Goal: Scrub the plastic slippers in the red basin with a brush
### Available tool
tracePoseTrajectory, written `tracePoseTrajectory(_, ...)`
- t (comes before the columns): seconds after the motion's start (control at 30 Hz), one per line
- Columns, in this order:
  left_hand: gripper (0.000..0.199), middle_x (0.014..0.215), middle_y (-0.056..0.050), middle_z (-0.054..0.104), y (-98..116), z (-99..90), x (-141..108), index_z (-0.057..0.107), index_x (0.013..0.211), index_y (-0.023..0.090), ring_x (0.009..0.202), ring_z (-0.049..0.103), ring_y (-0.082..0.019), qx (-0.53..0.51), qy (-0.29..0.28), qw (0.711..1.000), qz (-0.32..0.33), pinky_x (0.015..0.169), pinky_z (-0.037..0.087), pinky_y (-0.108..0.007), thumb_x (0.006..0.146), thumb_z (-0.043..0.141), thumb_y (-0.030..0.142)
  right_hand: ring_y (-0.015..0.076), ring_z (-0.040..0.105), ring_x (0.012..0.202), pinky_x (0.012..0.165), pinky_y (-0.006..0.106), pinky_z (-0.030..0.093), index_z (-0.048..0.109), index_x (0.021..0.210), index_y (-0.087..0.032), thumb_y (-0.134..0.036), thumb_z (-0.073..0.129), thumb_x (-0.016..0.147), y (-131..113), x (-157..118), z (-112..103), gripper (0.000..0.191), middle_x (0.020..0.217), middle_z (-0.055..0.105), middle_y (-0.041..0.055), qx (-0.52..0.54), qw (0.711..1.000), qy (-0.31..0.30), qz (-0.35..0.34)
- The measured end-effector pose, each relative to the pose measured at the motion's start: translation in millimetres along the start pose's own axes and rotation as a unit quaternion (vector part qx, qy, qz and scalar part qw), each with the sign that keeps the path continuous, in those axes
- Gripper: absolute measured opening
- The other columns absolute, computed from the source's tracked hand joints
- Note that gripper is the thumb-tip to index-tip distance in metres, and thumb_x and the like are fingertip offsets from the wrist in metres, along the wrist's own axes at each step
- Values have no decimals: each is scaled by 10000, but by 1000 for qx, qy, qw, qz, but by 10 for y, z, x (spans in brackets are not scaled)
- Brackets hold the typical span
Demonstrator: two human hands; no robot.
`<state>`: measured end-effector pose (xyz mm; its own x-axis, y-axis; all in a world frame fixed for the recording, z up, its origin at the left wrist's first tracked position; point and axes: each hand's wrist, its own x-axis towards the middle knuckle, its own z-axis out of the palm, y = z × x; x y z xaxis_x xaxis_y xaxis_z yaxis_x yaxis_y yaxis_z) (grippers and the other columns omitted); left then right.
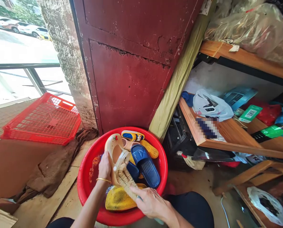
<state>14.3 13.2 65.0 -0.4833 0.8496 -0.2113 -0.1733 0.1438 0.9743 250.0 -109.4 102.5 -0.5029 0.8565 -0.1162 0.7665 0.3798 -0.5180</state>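
Note:
My left hand (104, 167) grips the side of a cream clog (112, 147) with a small red charm, tilted over a red basin (82, 177). In my right hand (151, 202) is a scrub brush (128, 182), its bristles against the clog's heel end. Below lie a navy slipper (147, 167), a yellow slipper (121, 198) with its wavy sole turned up, and another yellow sole (151, 148). A blue and yellow slipper (133, 135) rests by the basin's far rim. The clog and brush partly hide the footwear underneath.
A red plastic crate (43, 118) sits at the left beside a brown cloth (53, 171). Behind the basin stands a dark red door (129, 88). Wooden shelving (238, 148) on the right holds bags and boxes.

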Motion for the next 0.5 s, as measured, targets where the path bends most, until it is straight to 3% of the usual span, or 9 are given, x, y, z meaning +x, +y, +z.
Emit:
tracePoseTrajectory(0.07, 501, 1240, -150, 699, 117, -48, 89, 670, 1084, 174, 1301, 563, -333, 9, 63, 998, -10, 1090, 466, -449, 906, 473, 599, 243, 708, 1103, 971, 348, 524, 505, 1487, -359, -211, 473, 915, 133, -138, 23, 592, 1286, 719, 39, 2, 999, 7, 32)
tracePoseTrajectory(0.17, 446, 1061, -121, 736, 171, 2, 137, 656, 993, 182, 1172, 642, -288, -59, 58, 996, -46, 979, 540, -406, 939, 439, 568, 242, 660, 1198, 1032, 382, 504, 426, 1541, -321, -202, 493, 915, 239, -143, 16, 641, 1352, 676, 65, 48, 993, 76, 76)
tracePoseTrajectory(0.27, 425, 940, -76, 744, 147, 183, 21, 649, 1002, 197, 1013, 704, -219, -146, -4, 986, -77, 895, 575, -345, 967, 411, 548, 282, 545, 1344, 1114, 449, 451, 266, 1608, -249, -270, 654, 852, 178, 71, 18, 850, 1503, 538, 115, 80, 975, 187, 88)
tracePoseTrajectory(0.37, 359, 938, -58, 747, 169, 359, -187, 656, 1034, 195, 969, 709, -196, -267, -100, 952, -111, 899, 571, -323, 950, 506, 511, 333, 461, 1411, 1111, 475, 456, 146, 1624, -155, -341, 777, 763, 75, 387, 27, 1084, 1563, 437, 195, 74, 956, 272, 75)
tracePoseTrajectory(0.5, 426, 1093, -70, 750, 235, 427, -331, 641, 1162, 229, 1041, 703, -224, -285, -241, 918, -135, 912, 563, -360, 911, 553, 562, 356, 480, 1392, 1067, 465, 497, 161, 1613, -121, -398, 769, 770, 152, 729, -31, 1075, 1553, 438, 221, 64, 944, 313, 77)
